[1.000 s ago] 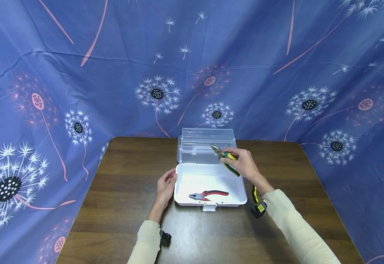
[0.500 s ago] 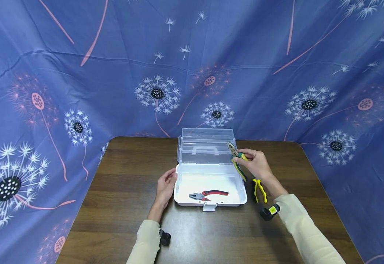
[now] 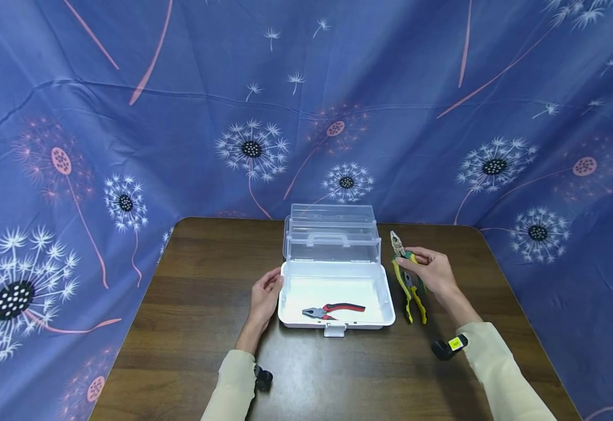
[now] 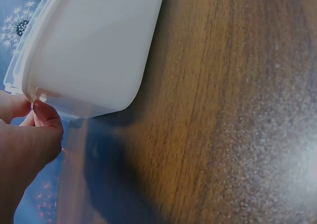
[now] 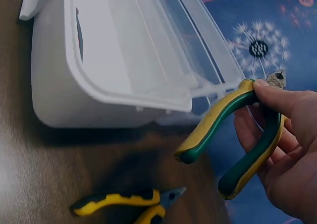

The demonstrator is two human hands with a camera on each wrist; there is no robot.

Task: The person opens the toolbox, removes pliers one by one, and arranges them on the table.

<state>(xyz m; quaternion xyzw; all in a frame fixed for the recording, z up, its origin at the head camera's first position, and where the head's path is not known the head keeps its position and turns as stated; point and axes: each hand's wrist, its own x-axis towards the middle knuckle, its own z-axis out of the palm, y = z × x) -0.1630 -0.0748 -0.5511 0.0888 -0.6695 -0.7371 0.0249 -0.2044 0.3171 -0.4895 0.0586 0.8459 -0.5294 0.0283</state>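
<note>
A white toolbox with a clear lid raised at the back stands on the table. At its left side my left hand pinches the rim between thumb and fingers, seen close up in the left wrist view. My right hand holds green-and-yellow pliers just right of the box, jaws pointing up and handles spread. Under them on the table lie black-and-yellow pliers, partly covered in the head view. Inside the box rest red-and-black pliers.
The brown wooden table reaches back to a blue dandelion-print cloth, which hangs behind it and along both sides. A latch juts from the front of the toolbox.
My right hand has carried the green-and-yellow pliers rightward, from over the toolbox to beside it. The black-and-yellow pliers came more into view. My left hand stays at the rim.
</note>
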